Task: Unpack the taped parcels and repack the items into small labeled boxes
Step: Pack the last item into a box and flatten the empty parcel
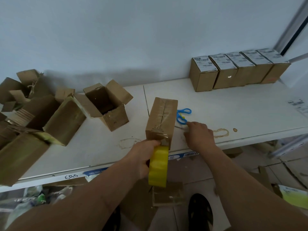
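A small brown box [161,119] stands closed on the white table [233,110], with clear tape along its top seam and down its near end. My left hand [143,157] grips a yellow tape roll [158,165] against the box's near lower edge. My right hand [199,135] hovers just right of the box, fingers curled, its fingertips near the blue scissors [183,115] lying on the table. I cannot tell whether it touches them. An open empty box [106,104] stands to the left.
Several sealed, labeled boxes [236,70] line the back right. Opened parcels and torn cardboard [33,110] pile up at the left. Loose labels [298,105] lie at the right edge. Cardboard scraps [266,172] cover the floor below the table.
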